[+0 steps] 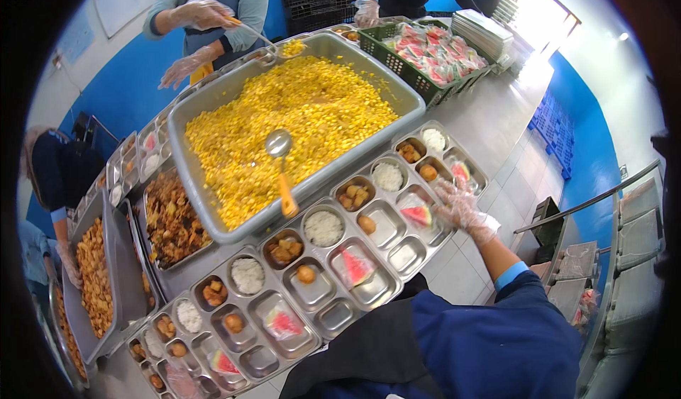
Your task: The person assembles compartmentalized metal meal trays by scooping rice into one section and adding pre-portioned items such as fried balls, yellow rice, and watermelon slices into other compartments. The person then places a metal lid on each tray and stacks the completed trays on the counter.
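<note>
The tray (388, 229) nearest the action is set in a row along the near edge of the table (507, 112), with a wrapped melon slice (417, 217) placed in 1 compartment. Rice (388, 177), brown chunks (355, 195) and a brown ball (367, 223) are sorted into others. The right hand (464, 211), gloved in clear plastic, is held over the tray's right side, fingers extended near the slice; whether anything is being gripped can't be told. The left hand is out of view, so its state can't be told either.

Similar portions are laid out in the trays on both sides. Behind the row, a big gray tub (408, 97) is loaded with corn (298, 108) (like, a LOT of corn), and 1 spoon (286, 190) with an orange handle is rested on it. At the far rim, a ladle (257, 34) is held by a gloved co-worker (245, 5). To the left, browned food (174, 218) is spread in a pan. More wrapped melon (436, 51) is piled in a green crate (397, 69), back right.
</note>
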The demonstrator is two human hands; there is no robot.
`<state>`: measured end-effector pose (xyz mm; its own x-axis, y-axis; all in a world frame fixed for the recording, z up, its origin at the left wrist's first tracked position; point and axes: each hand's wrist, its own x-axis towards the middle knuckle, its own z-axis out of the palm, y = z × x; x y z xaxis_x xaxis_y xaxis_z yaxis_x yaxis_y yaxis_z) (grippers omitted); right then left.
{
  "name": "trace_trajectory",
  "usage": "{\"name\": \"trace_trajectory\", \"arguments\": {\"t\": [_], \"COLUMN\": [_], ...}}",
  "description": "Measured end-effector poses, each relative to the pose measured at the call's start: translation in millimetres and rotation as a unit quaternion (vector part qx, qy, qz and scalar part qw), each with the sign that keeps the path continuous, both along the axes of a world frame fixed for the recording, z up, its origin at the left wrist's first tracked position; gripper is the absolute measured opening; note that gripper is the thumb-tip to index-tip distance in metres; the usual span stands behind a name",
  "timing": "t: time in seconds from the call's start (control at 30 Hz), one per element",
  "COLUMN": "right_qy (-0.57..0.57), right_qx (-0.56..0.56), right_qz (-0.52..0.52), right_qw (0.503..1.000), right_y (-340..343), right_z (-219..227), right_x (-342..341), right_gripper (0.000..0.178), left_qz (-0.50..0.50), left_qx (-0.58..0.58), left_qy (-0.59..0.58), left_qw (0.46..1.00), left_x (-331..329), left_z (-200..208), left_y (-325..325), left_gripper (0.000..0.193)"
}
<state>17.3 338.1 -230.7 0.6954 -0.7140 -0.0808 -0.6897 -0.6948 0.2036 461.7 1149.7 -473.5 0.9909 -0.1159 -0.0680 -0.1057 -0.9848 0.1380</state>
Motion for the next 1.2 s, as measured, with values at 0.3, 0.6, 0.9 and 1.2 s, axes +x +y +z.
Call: {"name": "trace_trajectory", "arguments": {"t": [0.3, 0.6, 0.9, 1.2], "right_qy": [-0.056, 0.019, -0.144, -0.13], "right_qx": [-0.109, -0.168, -0.198, 0.41], "right_qz": [0.043, 0.087, 0.082, 0.553], "right_qw": [0.991, 0.982, 0.966, 0.713], "right_y": [18, -22, 53, 443], "right_z": [-2, -24, 70, 113], "right_x": [3, -11, 93, 439], "right_gripper": [0.047, 0.048, 0.041, 0.048], "left_qz": [-0.025, 0.003, -0.066, 0.021], "left_qx": [-0.078, -0.148, -0.01, -0.11], "left_qy": [-0.033, 0.04, -0.02, -0.112], "left_qw": [0.996, 0.988, 0.998, 0.987], "left_x": [2, -41, -75, -136], "left_z": [-25, 24, 81, 221], "left_y": [-8, -68, -45, -19], "left_gripper": [0.043, 0.024, 0.031, 0.04]}}
